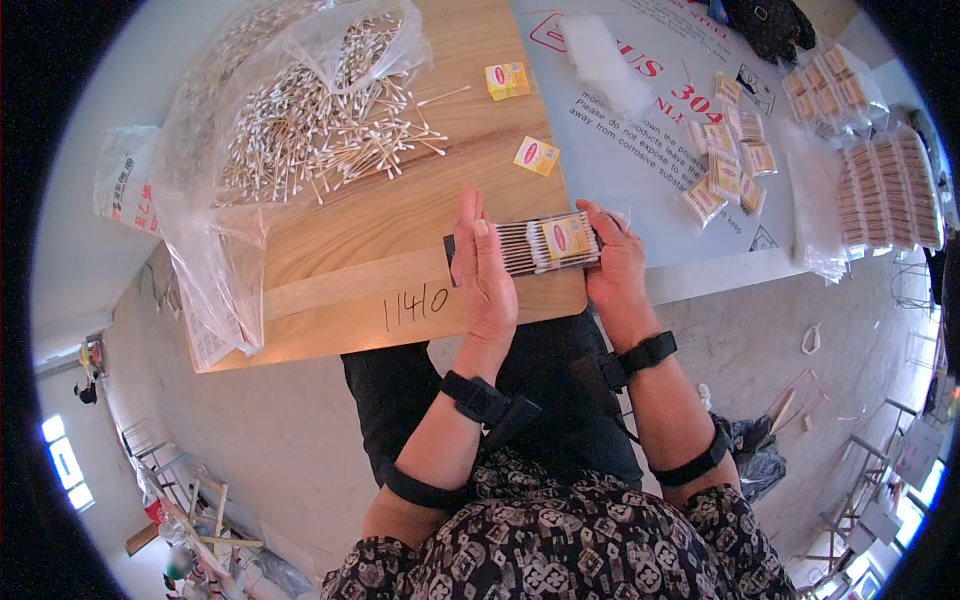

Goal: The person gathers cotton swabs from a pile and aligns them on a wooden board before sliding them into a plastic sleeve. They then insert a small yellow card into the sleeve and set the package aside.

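A flat row of cotton swabs [515,248] with a yellow label card [563,238] on it lies between my hands at the table's near right edge. My left hand [484,280] stands on its side at the row's left end, fingers straight and palm towards the swabs. A dark strip [450,262] shows behind that hand. My right hand [618,268] grips the row's right end, with clear film at its fingertips. Whether the film covers all the swabs, I cannot tell. Two more yellow label cards [536,156] [507,81] lie farther up the table.
Loose cotton swabs [300,130] spill from a clear plastic bag [215,270] at left on the wooden board [330,330]. On the grey sheet [660,190] at right sit several small swab packs [725,170], clear film sleeves [605,65] and stacked bundles of packs [888,190].
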Demonstrator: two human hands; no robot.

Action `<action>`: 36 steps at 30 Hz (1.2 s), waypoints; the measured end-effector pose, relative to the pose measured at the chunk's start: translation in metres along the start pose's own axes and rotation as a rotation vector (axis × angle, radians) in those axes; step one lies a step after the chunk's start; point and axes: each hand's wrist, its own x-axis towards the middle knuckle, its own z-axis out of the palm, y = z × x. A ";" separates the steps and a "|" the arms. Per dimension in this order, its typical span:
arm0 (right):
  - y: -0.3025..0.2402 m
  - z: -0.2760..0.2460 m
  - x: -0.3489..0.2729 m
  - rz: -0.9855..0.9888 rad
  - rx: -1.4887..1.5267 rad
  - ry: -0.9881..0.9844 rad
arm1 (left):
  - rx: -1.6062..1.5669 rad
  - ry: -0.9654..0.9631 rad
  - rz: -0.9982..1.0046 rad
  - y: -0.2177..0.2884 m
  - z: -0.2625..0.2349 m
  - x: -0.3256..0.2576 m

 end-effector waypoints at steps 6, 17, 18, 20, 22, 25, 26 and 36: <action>0.002 0.004 -0.002 -0.040 0.001 0.030 | -0.019 0.056 -0.006 -0.002 0.012 -0.002; 0.003 0.009 -0.009 -0.051 -0.044 0.033 | -0.458 0.042 -0.045 -0.018 0.035 -0.005; 0.003 0.009 -0.008 -0.053 -0.044 0.036 | -0.459 0.038 -0.047 -0.014 0.037 -0.005; 0.004 0.009 -0.007 -0.058 -0.024 0.052 | -0.571 0.059 -0.083 -0.004 0.039 -0.007; 0.003 0.008 -0.007 -0.054 -0.009 0.039 | -0.529 0.078 -0.073 0.000 0.035 -0.007; -0.001 0.002 -0.006 -0.037 0.021 0.022 | -0.485 0.084 -0.083 0.004 0.034 -0.009; -0.003 0.003 -0.006 -0.020 0.037 0.013 | -0.480 0.074 -0.099 0.005 0.034 -0.010; -0.002 0.001 -0.006 -0.024 -0.048 0.018 | -0.754 0.132 -0.419 0.009 0.031 -0.001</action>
